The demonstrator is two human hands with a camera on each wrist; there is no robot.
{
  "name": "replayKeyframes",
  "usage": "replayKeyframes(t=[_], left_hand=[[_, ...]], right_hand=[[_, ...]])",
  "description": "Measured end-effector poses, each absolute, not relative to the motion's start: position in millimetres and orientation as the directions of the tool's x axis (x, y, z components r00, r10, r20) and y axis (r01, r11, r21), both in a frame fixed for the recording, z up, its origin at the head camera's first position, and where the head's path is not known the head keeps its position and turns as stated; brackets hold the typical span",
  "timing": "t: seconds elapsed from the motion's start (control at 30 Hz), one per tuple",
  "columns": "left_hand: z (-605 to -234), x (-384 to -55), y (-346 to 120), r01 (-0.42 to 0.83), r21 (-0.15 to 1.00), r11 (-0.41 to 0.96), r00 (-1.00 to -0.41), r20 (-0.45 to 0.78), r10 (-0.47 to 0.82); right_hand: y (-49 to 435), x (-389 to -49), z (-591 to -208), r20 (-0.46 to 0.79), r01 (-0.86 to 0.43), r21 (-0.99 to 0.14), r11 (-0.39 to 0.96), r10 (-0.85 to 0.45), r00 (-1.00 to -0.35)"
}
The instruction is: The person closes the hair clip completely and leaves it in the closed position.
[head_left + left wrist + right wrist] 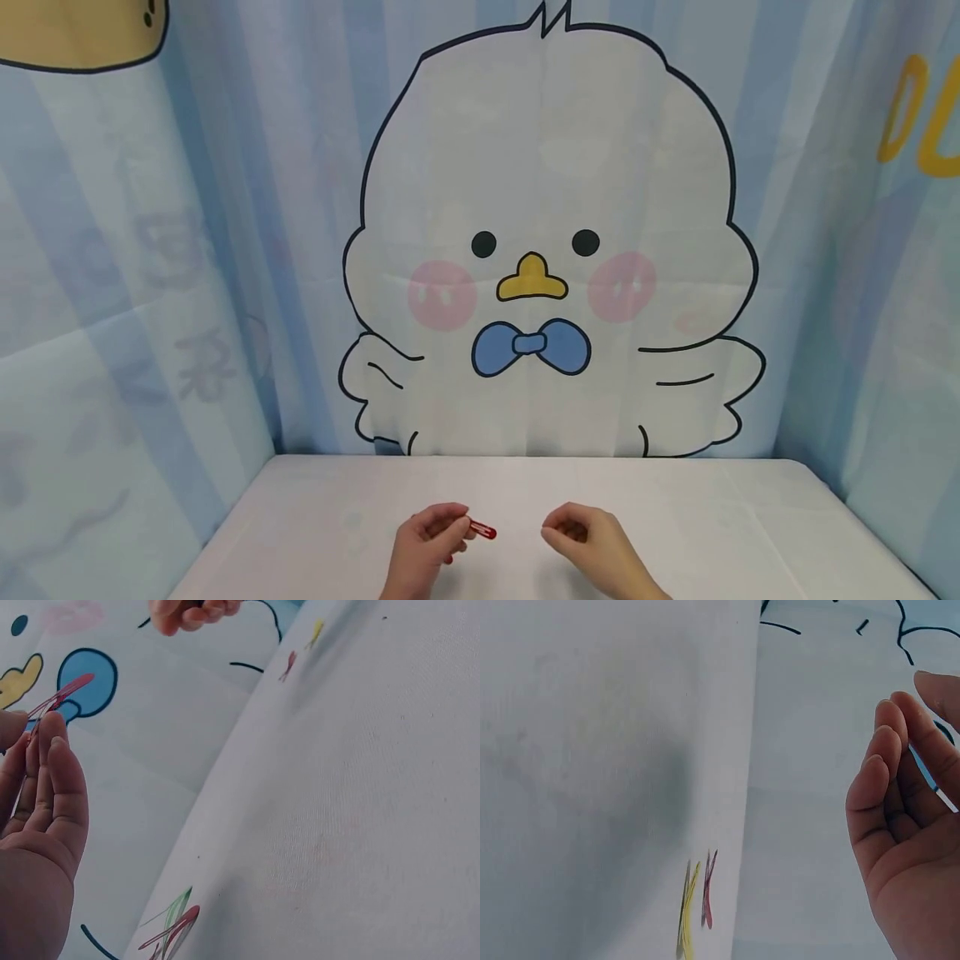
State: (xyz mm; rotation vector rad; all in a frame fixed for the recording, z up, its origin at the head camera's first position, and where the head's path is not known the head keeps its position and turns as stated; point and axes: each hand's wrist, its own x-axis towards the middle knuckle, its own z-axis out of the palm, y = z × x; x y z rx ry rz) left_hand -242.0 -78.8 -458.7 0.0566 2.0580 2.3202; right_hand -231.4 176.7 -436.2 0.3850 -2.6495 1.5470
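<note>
The red hair clip [484, 529] sits at the fingertips of the left hand [429, 546], pinched between thumb and fingers; its long axis points across toward the right hand [588, 542], the free end jutting into the gap between them, nearer the left; the right hand hangs apart, fingers loosely bent, thumb close by, nothing visible in its grasp.

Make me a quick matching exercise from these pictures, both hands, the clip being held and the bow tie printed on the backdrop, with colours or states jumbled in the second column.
Column one:
1. Left hand
2. Right hand
3. Held hair clip
4. Printed bow tie

Column two:
A. Blue
B. No clip showing in it
C. Pinching a clip
D. Red

Right pairs: 1-C, 2-B, 3-D, 4-A.
</note>
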Motion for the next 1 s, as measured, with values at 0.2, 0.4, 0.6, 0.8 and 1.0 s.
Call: replayKeyframes(t=[0.2,0.4,0.6,0.8,1.0], left_hand=[[-457,-238,-70,0.016,0.983,-0.183,-0.998,0.028,0.060],[-455,-232,-63,0.031,0.977,-0.210,-0.997,0.046,0.067],[-459,-230,-57,0.004,0.966,-0.257,-0.994,0.032,0.106],[-462,-231,-56,0.010,0.984,-0.178,-0.990,0.035,0.139],[-465,-232,-59,0.061,0.997,-0.056,-0.983,0.070,0.168]], right_hand=[[163,-229,-441,0.169,-0.256,-0.879,0.402,-0.239,-0.956],[149,-227,-441,0.205,-0.281,-0.910,0.304,-0.259,-0.944],[143,-225,-441,0.203,-0.273,-0.916,0.294,-0.247,-0.947],[143,-223,-444,0.202,-0.258,-0.915,0.309,-0.202,-0.958],[144,-224,-443,0.198,-0.252,-0.910,0.330,-0.187,-0.962]])
